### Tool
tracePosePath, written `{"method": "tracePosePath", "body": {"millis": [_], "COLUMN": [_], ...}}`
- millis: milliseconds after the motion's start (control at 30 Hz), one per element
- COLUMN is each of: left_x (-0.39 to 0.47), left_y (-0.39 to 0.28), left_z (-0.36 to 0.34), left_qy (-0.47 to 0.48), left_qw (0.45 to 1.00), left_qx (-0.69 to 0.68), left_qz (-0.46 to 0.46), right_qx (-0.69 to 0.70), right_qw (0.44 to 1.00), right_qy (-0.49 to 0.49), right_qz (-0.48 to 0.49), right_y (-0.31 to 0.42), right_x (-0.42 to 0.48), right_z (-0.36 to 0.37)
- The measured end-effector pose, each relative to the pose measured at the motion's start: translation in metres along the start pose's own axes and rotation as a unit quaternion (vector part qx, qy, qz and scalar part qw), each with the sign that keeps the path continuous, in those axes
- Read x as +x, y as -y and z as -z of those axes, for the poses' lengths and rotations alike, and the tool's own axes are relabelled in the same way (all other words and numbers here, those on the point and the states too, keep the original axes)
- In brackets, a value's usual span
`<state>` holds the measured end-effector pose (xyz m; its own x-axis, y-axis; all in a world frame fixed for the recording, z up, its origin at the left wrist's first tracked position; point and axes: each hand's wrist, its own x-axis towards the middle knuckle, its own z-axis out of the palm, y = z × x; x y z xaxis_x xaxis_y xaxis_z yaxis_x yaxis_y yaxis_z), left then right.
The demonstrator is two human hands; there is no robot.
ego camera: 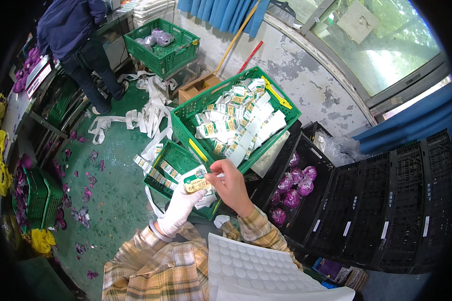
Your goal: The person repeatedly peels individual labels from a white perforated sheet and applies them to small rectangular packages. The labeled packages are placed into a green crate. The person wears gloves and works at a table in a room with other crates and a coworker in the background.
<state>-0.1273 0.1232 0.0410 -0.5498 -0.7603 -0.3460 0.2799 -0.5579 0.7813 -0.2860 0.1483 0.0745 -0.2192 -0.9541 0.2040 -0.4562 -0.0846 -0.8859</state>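
My left hand, in a white glove, holds a printed paper label in green, white and cream, face up. My right hand is bare, and its thumb and index finger pinch the label's right edge. Across my lap lies a white sheet of round stickers. Just beyond my hands is a large green plastic crate heaped with strips of printed labels. A smaller green crate sits lower on its left, with label strips draped over its rim.
Black crates stand on the right, one holding wrapped purple cabbages. White backing strip and purple leaves litter the green floor. A person stands by a scale. Another green crate holds netted produce.
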Motion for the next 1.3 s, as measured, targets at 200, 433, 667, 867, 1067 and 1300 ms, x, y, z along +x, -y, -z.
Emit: {"method": "tracePosePath", "body": {"millis": [200, 433, 667, 867, 1067, 1300], "left_x": [0.007, -0.020, -0.069, -0.113, -0.058, -0.037], "left_y": [0.011, -0.007, -0.110, -0.148, -0.112, -0.086], "left_z": [0.009, -0.019, 0.010, -0.041, -0.033, -0.037], "left_qy": [0.031, 0.394, 0.238, 0.351, 0.199, 0.002], "left_qw": [0.995, 0.903, 0.895, 0.751, 0.841, 0.992], "left_qx": [-0.090, 0.149, 0.090, 0.212, 0.290, 0.001], "left_qz": [0.008, 0.080, -0.367, -0.517, -0.410, -0.124], "right_qx": [0.081, 0.272, 0.363, 0.218, 0.049, 0.021], "right_qw": [0.978, 0.937, 0.844, 0.895, 0.944, 0.974], "right_qy": [0.144, 0.148, 0.145, 0.037, -0.271, -0.224], "right_qz": [-0.128, -0.161, 0.368, 0.387, 0.178, 0.023], "right_y": [-0.006, 0.000, 0.096, 0.133, 0.111, 0.059], "right_x": [-0.002, 0.013, -0.047, -0.122, -0.088, -0.058], "right_z": [0.010, 0.019, 0.152, 0.177, 0.126, 0.116]}}
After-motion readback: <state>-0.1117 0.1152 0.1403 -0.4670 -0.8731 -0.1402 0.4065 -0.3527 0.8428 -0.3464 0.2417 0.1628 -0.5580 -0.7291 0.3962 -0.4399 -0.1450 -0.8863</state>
